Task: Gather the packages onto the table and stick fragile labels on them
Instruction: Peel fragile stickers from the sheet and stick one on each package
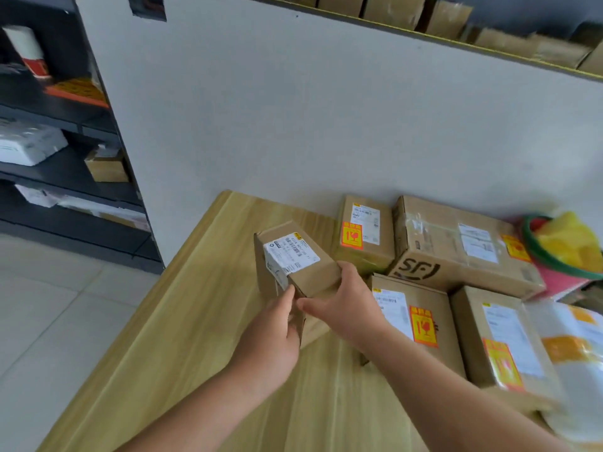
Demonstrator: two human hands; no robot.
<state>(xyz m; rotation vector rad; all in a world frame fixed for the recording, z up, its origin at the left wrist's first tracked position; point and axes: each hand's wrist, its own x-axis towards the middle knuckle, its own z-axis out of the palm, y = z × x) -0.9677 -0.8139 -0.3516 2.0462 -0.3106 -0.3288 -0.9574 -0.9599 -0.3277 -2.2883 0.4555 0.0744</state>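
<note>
Both hands are on one small cardboard box (pixel 310 275). The left hand (pixel 270 334) grips its near-left corner, thumb on the white shipping label (pixel 290 252) where it wraps over the edge. The right hand (pixel 346 305) curls over the near-right edge, thumb pointing at the left hand. Hands are close together, thumbs almost touching. The box is tilted over the wooden table (pixel 195 337); can't tell if its lower edge touches the top. Just past the right fingertips, by the wall, is a smaller box (pixel 368 256) with an orange fragile sticker (pixel 351 235) beside its label. Right of that is a big SF-printed box (pixel 440 243), its sticker at the far right end. Just beside the right wrist is a flat box (pixel 450 327) with a sticker on top, partly under the forearm. Further right is another stickered box (pixel 466 337), then a white poly bag (pixel 574 370), blurred, with an orange patch on it. Beyond those, far right, is a green-rimmed basket (pixel 530 249) with yellow stuff in it. Well left of the left hand, off the table, a dark shelf rack (pixel 65 168) holds more parcels. High above both hands, brown boxes (pixel 440 17) line a ledge.
</note>
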